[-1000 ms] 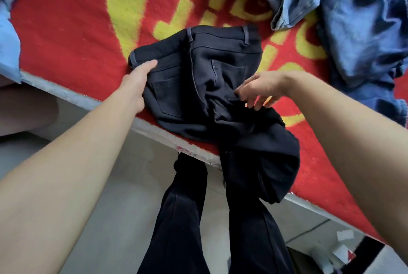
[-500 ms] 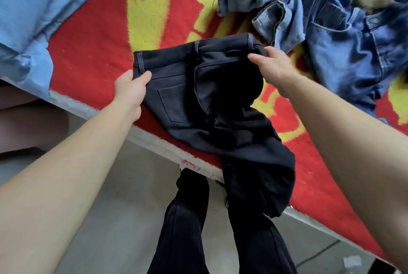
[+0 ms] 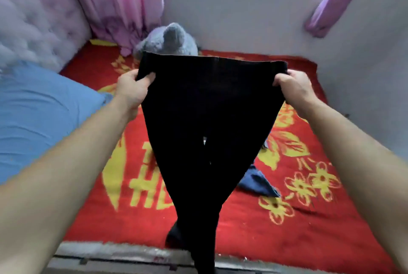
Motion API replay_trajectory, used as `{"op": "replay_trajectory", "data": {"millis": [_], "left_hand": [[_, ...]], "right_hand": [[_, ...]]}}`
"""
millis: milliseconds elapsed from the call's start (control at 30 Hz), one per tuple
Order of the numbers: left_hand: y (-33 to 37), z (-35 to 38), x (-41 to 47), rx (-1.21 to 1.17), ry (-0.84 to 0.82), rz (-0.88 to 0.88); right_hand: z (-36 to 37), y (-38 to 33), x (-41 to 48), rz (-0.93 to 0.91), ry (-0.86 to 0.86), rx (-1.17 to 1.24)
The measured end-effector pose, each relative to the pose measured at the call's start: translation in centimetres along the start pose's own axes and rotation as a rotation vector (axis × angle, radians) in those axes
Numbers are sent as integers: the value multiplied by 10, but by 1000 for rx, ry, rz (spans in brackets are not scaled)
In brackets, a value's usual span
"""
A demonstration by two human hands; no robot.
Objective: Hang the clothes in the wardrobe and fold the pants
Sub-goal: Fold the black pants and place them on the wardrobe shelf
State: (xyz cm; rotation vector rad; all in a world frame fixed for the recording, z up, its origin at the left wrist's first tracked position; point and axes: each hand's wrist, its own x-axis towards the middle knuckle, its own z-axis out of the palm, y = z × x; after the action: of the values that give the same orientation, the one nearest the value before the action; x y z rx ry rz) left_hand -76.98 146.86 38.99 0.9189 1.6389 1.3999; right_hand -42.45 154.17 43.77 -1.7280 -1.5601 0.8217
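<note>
Grips [image 3: 131, 91] [image 3: 293, 88] on pants [image 3: 209, 108], now aloft

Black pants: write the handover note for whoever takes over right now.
Left hand: grips the left end of the waistband.
Right hand: grips the right end.
Black pants: held up in the air over the red blanket, with the waistband stretched between the hands and the legs hanging down past the blanket's near edge.
Blue denim garment: lies on the blanket behind the pants, mostly hidden.
Done: pants picked up and spread out.
Left: fold them; no fold is made yet. The hanging step cannot be judged from this view.
</note>
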Motion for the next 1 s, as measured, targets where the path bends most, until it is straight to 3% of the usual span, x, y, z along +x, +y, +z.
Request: {"op": "replay_trajectory", "data": {"millis": [167, 333, 400, 567, 667, 800, 900, 1000], "left_hand": [[117, 96, -18, -48, -230, 185], [184, 190, -49, 40, -369, 361], [198, 221, -51, 172, -404, 394], [226, 297, -55, 792, -408, 437], [234, 343, -61, 858, -433, 378], [246, 397, -64, 477, -433, 327], [278, 427, -79, 155, -287, 486], [316, 443, -95, 11, -174, 631]], "right_hand": [[-149, -27, -38, -4, 297, 182], [-274, -14, -70, 9, 452, 166], [-313, 1, -77, 7, 456, 145], [-376, 50, -62, 20, 378, -104], [-398, 81, -41, 60, 383, -112], [-426, 100, -19, -2, 611, -83], [-454, 79, -11, -153, 819, 21], [-488, 47, -12, -271, 878, 240]]}}
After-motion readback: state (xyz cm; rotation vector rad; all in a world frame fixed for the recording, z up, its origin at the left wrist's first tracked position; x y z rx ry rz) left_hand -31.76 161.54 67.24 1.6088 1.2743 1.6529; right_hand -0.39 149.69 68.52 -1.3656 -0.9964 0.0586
